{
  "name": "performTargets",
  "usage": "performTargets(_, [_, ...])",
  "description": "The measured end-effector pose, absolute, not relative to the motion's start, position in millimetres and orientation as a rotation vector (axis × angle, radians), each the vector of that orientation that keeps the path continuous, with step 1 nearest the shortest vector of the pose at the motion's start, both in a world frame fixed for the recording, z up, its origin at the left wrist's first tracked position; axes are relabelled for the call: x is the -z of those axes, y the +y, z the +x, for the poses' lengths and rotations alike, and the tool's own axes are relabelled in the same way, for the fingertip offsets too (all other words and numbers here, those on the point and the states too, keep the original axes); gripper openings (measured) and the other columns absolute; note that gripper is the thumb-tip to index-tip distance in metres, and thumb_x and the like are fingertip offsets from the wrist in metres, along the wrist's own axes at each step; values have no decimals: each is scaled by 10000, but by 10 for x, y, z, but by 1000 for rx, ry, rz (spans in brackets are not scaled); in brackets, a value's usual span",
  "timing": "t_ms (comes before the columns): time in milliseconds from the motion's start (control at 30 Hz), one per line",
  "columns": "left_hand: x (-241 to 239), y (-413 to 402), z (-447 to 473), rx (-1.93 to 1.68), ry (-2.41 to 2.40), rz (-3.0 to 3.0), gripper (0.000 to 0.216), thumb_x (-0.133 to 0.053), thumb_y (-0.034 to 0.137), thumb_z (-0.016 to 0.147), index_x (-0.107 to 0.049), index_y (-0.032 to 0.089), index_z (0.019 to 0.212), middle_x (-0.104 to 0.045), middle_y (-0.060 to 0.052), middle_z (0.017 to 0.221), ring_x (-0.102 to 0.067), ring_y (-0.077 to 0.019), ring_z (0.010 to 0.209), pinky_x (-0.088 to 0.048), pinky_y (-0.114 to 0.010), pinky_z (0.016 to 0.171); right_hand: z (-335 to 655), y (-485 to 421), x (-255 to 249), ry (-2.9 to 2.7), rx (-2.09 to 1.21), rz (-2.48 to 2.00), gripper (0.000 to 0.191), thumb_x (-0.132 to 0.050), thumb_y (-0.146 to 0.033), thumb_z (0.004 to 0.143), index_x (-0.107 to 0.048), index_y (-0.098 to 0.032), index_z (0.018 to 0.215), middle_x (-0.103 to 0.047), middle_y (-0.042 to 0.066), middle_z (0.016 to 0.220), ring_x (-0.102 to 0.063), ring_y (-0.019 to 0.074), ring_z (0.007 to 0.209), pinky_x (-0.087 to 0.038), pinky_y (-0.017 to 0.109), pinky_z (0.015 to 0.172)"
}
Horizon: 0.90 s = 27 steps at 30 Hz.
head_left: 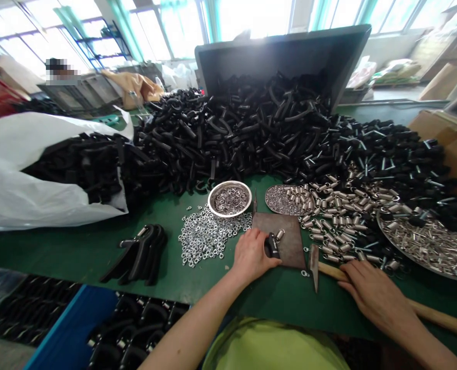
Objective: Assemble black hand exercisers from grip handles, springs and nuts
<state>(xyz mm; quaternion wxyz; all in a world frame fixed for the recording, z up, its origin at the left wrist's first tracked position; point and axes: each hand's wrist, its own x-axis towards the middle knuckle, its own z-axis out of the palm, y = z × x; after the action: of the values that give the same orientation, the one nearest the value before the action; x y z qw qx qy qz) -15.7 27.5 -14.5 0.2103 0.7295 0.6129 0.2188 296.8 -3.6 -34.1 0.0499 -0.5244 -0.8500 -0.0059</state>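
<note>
- While the left forearm reaches from the near edge toward the far right, the left hand (253, 255) bends over the left side of a metal plate (293, 244), its back up.
- Left hand state: narrow, with a small black part (273, 246) held between thumb (near side) and curled fingers (far side); the part sits over the plate.
- One spring (280, 235) lies on the plate, just right of and beyond the part.
- Right forearm enters from the near right, slanting far and left; the right hand (375, 288) lies palm down across the handle of a hammer (314, 268).
- Right hand state: fingers bent over the handle; cannot tell how tightly closed.
- Hammer head: just right of the plate, handle running near and right.
- Small metal rings (201, 239) lie left of the plate.
</note>
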Motion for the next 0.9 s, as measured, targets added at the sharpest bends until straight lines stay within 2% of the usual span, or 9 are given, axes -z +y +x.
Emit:
performTargets(167, [142,266,-147,-613,1722,2036,569,-780,480,535,-616,212,1010,-560,-84,1024,-490,-285,991,-375,-398,864,2578,41,-89,-2370,-204,-1637,294,-365,-388,902,-559,-218,1044,-683,60,841,-644,218,659,-465,317,565])
performTargets(233, [145,265,-144,-625,1724,2025,578,-781,479,532,-617,209,1017,-561,-86,1023,-491,-287,989,-374,-401,862,2319,106,-332,-2241,-357,-1522,340,-286,-348,926,-512,-230,1152,-694,62,865,-656,201,674,-479,298,591])
performTargets(300, [145,263,-141,-620,1737,2027,590,-781,481,529,-615,212,1027,-561,-84,1023,-488,-286,994,-373,-397,862,2100,172,-452,-2144,-369,-1449,375,-240,-320,931,-491,-213,1189,-692,86,860,-659,206,716,-481,296,626])
performTargets(467, [134,258,-133,-597,1758,2025,590,-780,481,526,-611,213,1023,-565,-83,1030,-485,-286,1002,-373,-392,861,1927,286,-332,-2416,-394,-1555,320,-302,-296,914,-554,-223,1098,-702,61,817,-660,216,662,-450,289,581])
performTargets(567, [129,260,-132,-596,1762,2011,586,-784,477,523,-612,221,1021,-568,-84,1041,-482,-290,1015,-369,-397,872,1945,270,-333,-2298,-326,-1532,334,-287,-305,928,-508,-240,1170,-701,61,905,-665,210,730,-454,285,608])
performTargets(667, [131,266,-131,-617,1752,2003,584,-787,475,520,-614,223,1017,-569,-84,1038,-485,-290,1009,-372,-398,870,1919,248,-327,-2210,-197,-1464,357,-259,-295,929,-502,-200,1172,-696,99,909,-661,215,758,-459,297,640])
performTargets(800, [140,263,-118,-630,1756,2017,562,-784,472,520,-610,201,981,-568,-91,1021,-490,-293,992,-377,-406,858,1930,248,-122,-2487,-239,-1606,317,-296,-295,931,-540,-237,1125,-710,39,804,-663,208,639,-421,281,526])
performTargets(900, [150,245,-99,-662,1777,1955,557,-791,446,514,-593,203,974,-562,-89,1029,-486,-296,1010,-366,-410,879,2116,176,84,-2454,-94,-1665,334,-308,-313,941,-514,-242,1196,-701,41,973,-671,200,725,-443,290,574])
